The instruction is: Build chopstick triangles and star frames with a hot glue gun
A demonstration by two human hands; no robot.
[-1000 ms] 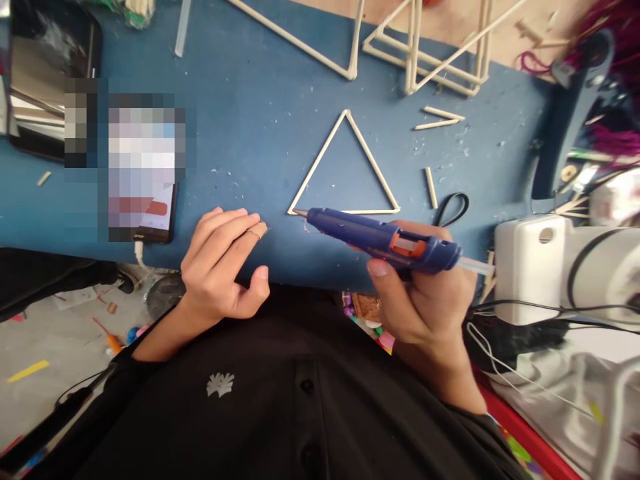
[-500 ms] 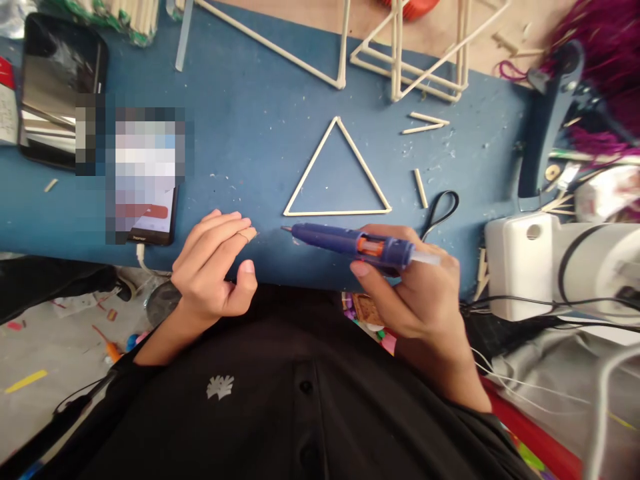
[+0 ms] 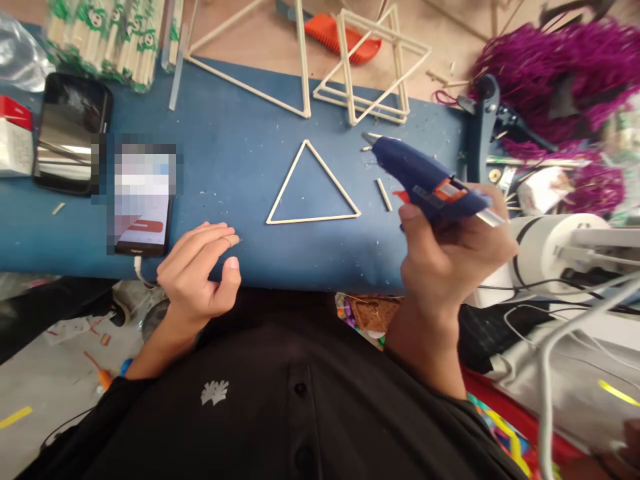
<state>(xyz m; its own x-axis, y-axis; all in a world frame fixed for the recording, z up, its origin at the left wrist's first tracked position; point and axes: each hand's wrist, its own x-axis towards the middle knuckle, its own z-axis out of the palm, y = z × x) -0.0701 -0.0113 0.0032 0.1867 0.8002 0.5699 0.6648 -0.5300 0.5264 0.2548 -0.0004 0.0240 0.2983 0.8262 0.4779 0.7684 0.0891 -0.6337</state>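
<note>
The right hand (image 3: 450, 260) is wrapped around the grip of a blue glue gun (image 3: 425, 180) with orange trim, thumb up against its side, the barrel lifted off the table and slanting up to the left so that its metal nozzle hangs above and to the right of the stick triangle (image 3: 313, 190), near two short loose sticks (image 3: 384, 195) lying just right of that triangle; a clear glue stick pokes out of the gun's rear. The left hand (image 3: 197, 273) grasps nothing — its fingers are loosely curled, the tips resting on the near edge of the blue table (image 3: 235, 160), below and to the left of the triangle, with what looks like a strip of tape on one finger. The triangle itself lies flat on the blue surface, three thin pale sticks joined at the corners, apex pointing away from the person. Left of the triangle sits a phone (image 3: 143, 200) with its screen lit and mostly blurred; the small lettering at its lower edge is too small to read. Further left lies a second, dark phone (image 3: 70, 133), and beyond that a red and white box (image 3: 15, 137) whose print cannot be made out. Above and left of the triangle stands a bundle of wrapped chopsticks (image 3: 110, 40) — green and white panda figures on the wrappers, no legible words. Behind the triangle are larger stick frames (image 3: 370, 67) and an orange comb-like tool (image 3: 340, 33); far right of it, purple tinsel (image 3: 545, 67). The person's black shirt (image 3: 280, 407) bears a small white leaf-like emblem without text.
</note>
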